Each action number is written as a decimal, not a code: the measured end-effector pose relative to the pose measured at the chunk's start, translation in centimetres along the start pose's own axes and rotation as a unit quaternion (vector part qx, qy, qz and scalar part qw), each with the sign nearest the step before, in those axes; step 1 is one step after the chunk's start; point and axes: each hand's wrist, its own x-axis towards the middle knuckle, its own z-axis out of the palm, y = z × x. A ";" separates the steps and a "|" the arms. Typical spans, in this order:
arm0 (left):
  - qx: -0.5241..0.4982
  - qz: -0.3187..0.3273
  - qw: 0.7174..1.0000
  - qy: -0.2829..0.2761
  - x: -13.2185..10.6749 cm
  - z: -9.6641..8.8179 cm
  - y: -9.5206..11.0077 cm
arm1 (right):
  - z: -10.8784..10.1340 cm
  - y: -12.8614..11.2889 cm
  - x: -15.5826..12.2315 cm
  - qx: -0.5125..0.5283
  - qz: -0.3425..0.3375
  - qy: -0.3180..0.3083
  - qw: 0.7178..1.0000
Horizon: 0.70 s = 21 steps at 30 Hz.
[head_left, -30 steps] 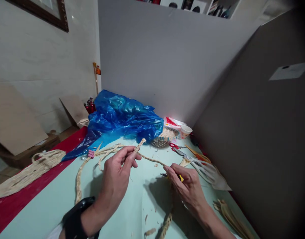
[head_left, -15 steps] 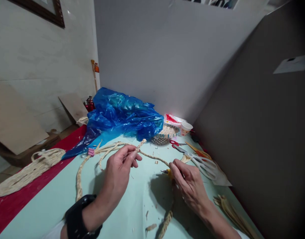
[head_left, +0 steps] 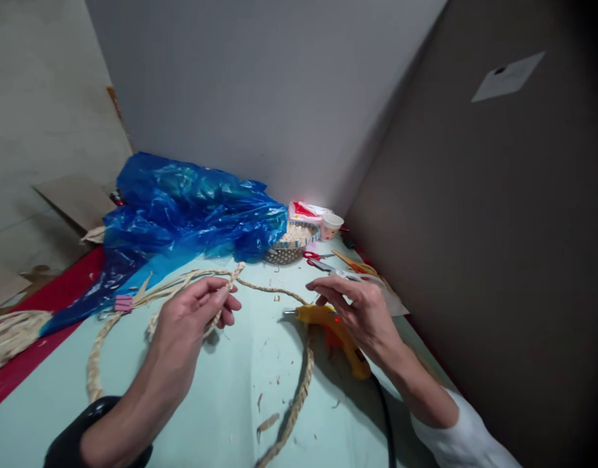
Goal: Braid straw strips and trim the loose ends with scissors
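My left hand [head_left: 186, 325] pinches a pale braided straw cord [head_left: 236, 272] near its end, a short tip sticking up past the fingers. From there a thinner stretch runs right, passes by the glue gun and comes back as a thicker braid [head_left: 299, 396] toward the table's near side. My right hand [head_left: 370, 318] hovers over the yellow glue gun [head_left: 350, 351], fingers stretched forward and apart from the cord. A small red light shows on the gun, and its metal nozzle points left. To the left, a pink clip [head_left: 123, 303] grips loose straw strands.
A blue plastic bag [head_left: 192, 208] heaps at the back left. Beside it stand a woven basket [head_left: 284, 255] and a paper cup [head_left: 332, 224]. Red-handled scissors [head_left: 311, 255] and larger scissors [head_left: 323, 266] lie beyond my right hand. A black cable [head_left: 387, 416] trails from the gun; straw scraps [head_left: 268, 422] litter the table.
My right hand has let go of the cord, and its fingers have stretched out. The glue gun shows more fully now. The view has turned right, so things sit farther left.
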 end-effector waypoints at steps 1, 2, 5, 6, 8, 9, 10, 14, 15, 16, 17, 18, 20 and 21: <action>0.004 -0.002 1.000 0.005 0.0 0.0 -0.1 | -0.4 0.3 -0.2 -0.006 0.009 0.006 1.000; 0.008 -0.005 1.000 0.009 0.1 -0.1 -0.2 | -0.8 0.5 -0.4 -0.017 0.017 0.009 1.000; 0.027 -0.002 0.999 0.020 0.2 -0.2 -0.4 | -1.8 0.9 -0.9 -0.078 0.052 -0.005 0.996; 0.034 0.003 0.999 0.026 0.2 -0.3 -0.5 | -2.1 1.0 -1.1 -0.105 0.062 -0.015 0.992; 0.042 0.010 0.998 0.037 0.3 -0.4 -0.5 | -2.4 1.4 -1.6 -0.166 0.073 -0.046 0.982; 0.041 0.009 0.998 0.038 0.3 -0.4 -0.6 | -2.5 1.6 -2.0 -0.197 0.074 -0.066 0.975; 0.039 0.004 0.999 0.038 0.3 -0.4 -0.5 | -2.5 1.9 -2.4 -0.227 0.073 -0.088 0.967; 0.031 -0.022 0.999 0.031 0.0 -0.4 -0.4 | -2.1 2.7 -4.1 -0.277 0.079 -0.122 0.950; 0.031 -0.025 0.999 0.029 0.0 -0.4 -0.3 | -2.1 2.7 -4.4 -0.274 0.078 -0.124 0.951; 0.031 -0.025 0.999 0.025 -0.1 -0.4 -0.3 | -2.0 2.7 -4.6 -0.266 0.075 -0.128 0.953; 0.029 -0.025 0.999 0.022 -0.1 -0.3 -0.2 | -2.0 2.6 -4.7 -0.254 0.073 -0.138 0.954; 0.026 -0.024 0.999 0.022 -0.2 -0.3 -0.1 | -2.0 2.6 -4.8 -0.241 0.076 -0.152 0.955; 0.016 -0.022 0.999 0.026 -0.3 -0.3 0.1 | -2.0 2.5 -4.7 -0.214 0.099 -0.180 0.955; 0.011 -0.020 0.999 0.027 -0.3 -0.2 0.2 | -2.0 2.6 -4.5 -0.198 0.118 -0.185 0.955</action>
